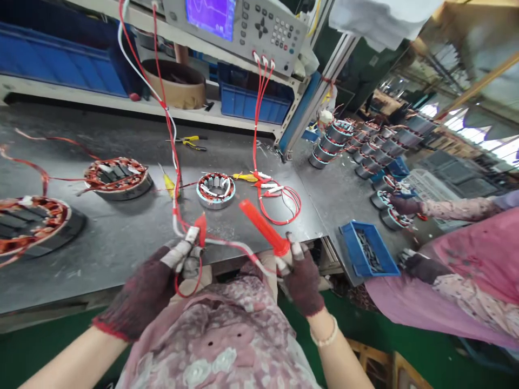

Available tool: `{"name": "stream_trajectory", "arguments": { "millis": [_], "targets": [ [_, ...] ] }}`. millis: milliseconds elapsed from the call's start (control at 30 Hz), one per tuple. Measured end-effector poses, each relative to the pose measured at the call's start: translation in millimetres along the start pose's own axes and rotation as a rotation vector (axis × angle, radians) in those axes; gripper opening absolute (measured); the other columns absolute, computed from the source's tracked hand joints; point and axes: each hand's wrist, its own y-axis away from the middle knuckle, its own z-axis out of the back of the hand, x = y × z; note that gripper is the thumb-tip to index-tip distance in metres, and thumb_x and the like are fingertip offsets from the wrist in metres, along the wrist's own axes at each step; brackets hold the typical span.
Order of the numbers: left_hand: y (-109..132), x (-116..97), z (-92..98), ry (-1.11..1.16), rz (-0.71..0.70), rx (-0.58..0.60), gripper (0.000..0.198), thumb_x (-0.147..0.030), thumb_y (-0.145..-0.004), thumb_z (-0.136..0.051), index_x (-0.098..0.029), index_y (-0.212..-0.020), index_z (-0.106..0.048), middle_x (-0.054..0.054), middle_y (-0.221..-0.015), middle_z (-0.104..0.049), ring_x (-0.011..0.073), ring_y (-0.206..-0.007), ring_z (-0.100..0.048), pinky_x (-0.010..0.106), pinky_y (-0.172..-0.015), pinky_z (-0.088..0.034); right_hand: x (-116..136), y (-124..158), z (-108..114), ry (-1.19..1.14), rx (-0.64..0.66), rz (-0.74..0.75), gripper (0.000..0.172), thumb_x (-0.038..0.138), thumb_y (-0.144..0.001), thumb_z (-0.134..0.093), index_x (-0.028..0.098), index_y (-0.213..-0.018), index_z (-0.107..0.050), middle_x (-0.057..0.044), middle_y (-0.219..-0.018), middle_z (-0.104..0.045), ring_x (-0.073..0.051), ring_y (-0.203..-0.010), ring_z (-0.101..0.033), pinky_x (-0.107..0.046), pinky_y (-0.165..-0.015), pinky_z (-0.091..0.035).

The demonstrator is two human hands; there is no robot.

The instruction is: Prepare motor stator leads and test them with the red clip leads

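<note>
Okay, we see knit-gloved right hand (303, 276) clamped on smooth, flanged red rod (261, 225), long axis diagonal, tip toward upper left; left hand (156, 283), apart, pinches red clip (201, 228).

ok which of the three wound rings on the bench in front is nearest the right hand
The rightmost ring, with the pale blue rim, is nearest the right hand; the middle ring and the leftmost ring lie farther left.

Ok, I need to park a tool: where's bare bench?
Best: bench between left hand and two large wound rings. Smaller: the strip behind the small ring, right of the yellow pliers. Crowded: where red leads coil beside that ring.
</note>
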Motion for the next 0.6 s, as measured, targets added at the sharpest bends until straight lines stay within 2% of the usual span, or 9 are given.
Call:
{"name": "stream_trajectory", "arguments": {
  "millis": [67,167,267,367,433,533,600],
  "targets": [
    [-13,8,1.7,-0.025,0.056,0.057,0.056,-0.055,-0.053,-0.106,-0.02,-0.088,-0.079,0.001,-0.074,-0.071,0.013,-0.062,-0.06,0.022,-0.053,-0.054,-11,-4,2,0.122,0.088,0.021,0.063,0.038,-0.108,-0.065,0.022,-0.168,-0.053,-0.02,-0.145,-0.074,-0.034,-0.125,-0.078,-0.048,-0.104,-0.069],
    [-35,17,-6.4,-0.031,0.067,0.113,0.051,-0.045,-0.055,-0.106,-0.016,-0.085,-0.078,0.003,-0.074,-0.072,0.0136,-0.061,-0.06,0.022,-0.051,-0.052,-14,-5,-4,0.178,0.216,0.061,0.066,0.037,-0.11,-0.059,0.017,-0.171,-0.047,-0.02,-0.141,-0.077,-0.03,-0.115,-0.083,-0.038,-0.095,-0.071],
    [-57,15,-14.5,0.015,0.019,0.087,0.049,-0.035,-0.056,-0.105,-0.014,-0.091,-0.077,0.003,-0.078,-0.073,0.0108,-0.061,-0.059,0.019,-0.052,-0.052,-13,-8,-10,0.168,0.258,0.074,0.066,0.037,-0.11,-0.058,0.016,-0.171,-0.047,-0.019,-0.138,-0.078,-0.029,-0.116,-0.083,-0.036,-0.097,-0.071],
    [-72,11,-15.7,0.051,-0.012,0.048,0.049,-0.033,-0.063,-0.101,-0.013,-0.1,-0.077,0.004,-0.08,-0.074,0.0118,-0.065,-0.063,0.019,-0.056,-0.055,-13,-10,-13,0.19,0.323,0.091,0.067,0.038,-0.108,-0.062,0.02,-0.171,-0.049,-0.018,-0.141,-0.077,-0.03,-0.117,-0.082,-0.039,-0.101,-0.07],
    [-73,12,-15.4,0.053,-0.021,0.04,0.048,-0.034,-0.068,-0.098,-0.013,-0.105,-0.076,0.004,-0.081,-0.074,0.0132,-0.066,-0.065,0.021,-0.059,-0.058,-13,-8,-13,0.189,0.349,0.085,0.067,0.039,-0.107,-0.065,0.022,-0.17,-0.049,-0.017,-0.141,-0.077,-0.03,-0.114,-0.083,-0.041,-0.101,-0.07],
    [-58,19,-19.4,0.05,-0.022,0.069,0.057,-0.035,-0.066,-0.1,-0.016,-0.114,-0.076,0.006,-0.093,-0.08,0.017,-0.075,-0.071,0.024,-0.068,-0.063,-8,-9,-12,0.127,0.368,0.096,0.071,0.044,-0.107,-0.066,0.019,-0.171,-0.046,-0.018,-0.137,-0.079,-0.029,-0.109,-0.084,-0.039,-0.095,-0.071],
    [-41,25,-24.2,0.112,0.011,0.082,0.059,-0.035,-0.062,-0.102,-0.02,-0.113,-0.076,0.007,-0.101,-0.082,0.0216,-0.083,-0.075,0.029,-0.074,-0.066,-1,-25,-13,0.038,0.484,0.265,0.073,0.05,-0.108,-0.067,0.019,-0.17,-0.046,-0.016,-0.136,-0.079,-0.026,-0.113,-0.082,-0.036,-0.095,-0.07]
  ]
}}
